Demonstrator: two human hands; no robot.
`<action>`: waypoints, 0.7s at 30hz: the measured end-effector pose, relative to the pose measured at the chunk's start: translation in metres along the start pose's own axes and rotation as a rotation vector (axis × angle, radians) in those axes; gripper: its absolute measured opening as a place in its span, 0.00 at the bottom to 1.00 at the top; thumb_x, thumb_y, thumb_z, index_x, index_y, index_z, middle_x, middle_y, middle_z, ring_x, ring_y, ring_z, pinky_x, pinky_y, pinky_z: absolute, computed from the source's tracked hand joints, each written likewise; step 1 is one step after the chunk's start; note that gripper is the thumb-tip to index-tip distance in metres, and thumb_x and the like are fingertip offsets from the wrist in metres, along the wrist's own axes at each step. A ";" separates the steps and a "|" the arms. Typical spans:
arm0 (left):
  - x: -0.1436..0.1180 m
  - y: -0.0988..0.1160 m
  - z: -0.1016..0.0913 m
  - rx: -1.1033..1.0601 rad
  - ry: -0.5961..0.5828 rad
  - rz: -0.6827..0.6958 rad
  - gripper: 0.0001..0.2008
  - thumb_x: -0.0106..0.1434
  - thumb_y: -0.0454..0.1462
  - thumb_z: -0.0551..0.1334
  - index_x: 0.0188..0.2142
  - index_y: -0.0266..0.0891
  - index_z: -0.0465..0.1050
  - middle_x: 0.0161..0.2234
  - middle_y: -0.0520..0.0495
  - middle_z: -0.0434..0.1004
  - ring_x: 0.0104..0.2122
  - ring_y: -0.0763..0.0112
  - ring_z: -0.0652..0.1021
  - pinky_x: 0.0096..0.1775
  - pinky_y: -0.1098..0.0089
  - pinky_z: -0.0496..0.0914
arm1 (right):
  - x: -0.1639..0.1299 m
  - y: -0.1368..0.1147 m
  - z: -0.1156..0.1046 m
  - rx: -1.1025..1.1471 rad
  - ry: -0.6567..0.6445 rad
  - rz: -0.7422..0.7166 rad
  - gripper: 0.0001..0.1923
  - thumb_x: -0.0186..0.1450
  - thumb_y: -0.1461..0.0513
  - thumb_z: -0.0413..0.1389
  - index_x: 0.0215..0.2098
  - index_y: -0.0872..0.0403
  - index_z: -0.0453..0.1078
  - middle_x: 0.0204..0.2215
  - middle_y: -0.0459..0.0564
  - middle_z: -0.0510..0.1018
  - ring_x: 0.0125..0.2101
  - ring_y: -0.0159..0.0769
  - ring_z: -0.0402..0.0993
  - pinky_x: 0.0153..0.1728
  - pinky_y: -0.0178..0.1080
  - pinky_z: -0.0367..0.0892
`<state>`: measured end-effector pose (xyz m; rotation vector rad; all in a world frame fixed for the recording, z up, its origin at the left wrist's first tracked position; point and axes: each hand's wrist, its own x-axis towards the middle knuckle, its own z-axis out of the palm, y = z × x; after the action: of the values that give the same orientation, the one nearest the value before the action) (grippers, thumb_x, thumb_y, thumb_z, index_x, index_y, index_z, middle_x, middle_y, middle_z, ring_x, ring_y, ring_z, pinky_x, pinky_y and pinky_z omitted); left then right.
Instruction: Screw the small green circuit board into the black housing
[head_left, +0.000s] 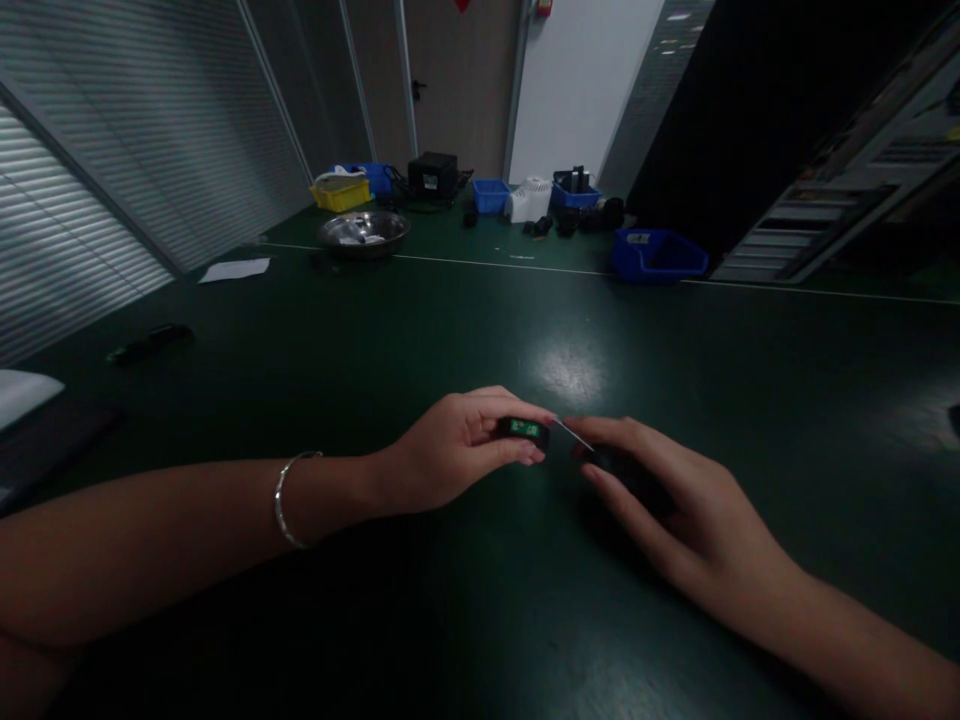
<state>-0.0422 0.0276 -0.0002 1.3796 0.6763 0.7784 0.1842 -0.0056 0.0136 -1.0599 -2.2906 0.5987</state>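
Observation:
My left hand (457,445) pinches a small black part with a green circuit board (523,430) between thumb and fingers, just above the dark green table (480,330). A silver bracelet (289,495) sits on my left wrist. My right hand (679,500) grips a dark-handled tool (619,465); its thin metal tip (574,433) touches the right end of the small part. The tool's handle is mostly hidden under my fingers.
At the back stand a metal bowl (364,232), a yellow bin (341,192), several blue bins (656,255), a black box (433,175) and a white device (529,198). A white sheet (234,269) and a dark pen-like object (150,343) lie to the left.

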 end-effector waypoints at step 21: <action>-0.005 0.004 0.002 0.154 0.089 -0.004 0.13 0.59 0.34 0.65 0.44 0.35 0.74 0.42 0.43 0.80 0.43 0.66 0.79 0.49 0.65 0.72 | 0.000 -0.001 -0.001 0.112 -0.028 0.000 0.20 0.66 0.67 0.53 0.55 0.48 0.67 0.43 0.52 0.75 0.40 0.38 0.75 0.38 0.39 0.74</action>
<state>-0.0434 0.0226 0.0033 1.4892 0.8226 0.8022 0.1837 -0.0061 0.0150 -1.0036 -2.2526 0.7365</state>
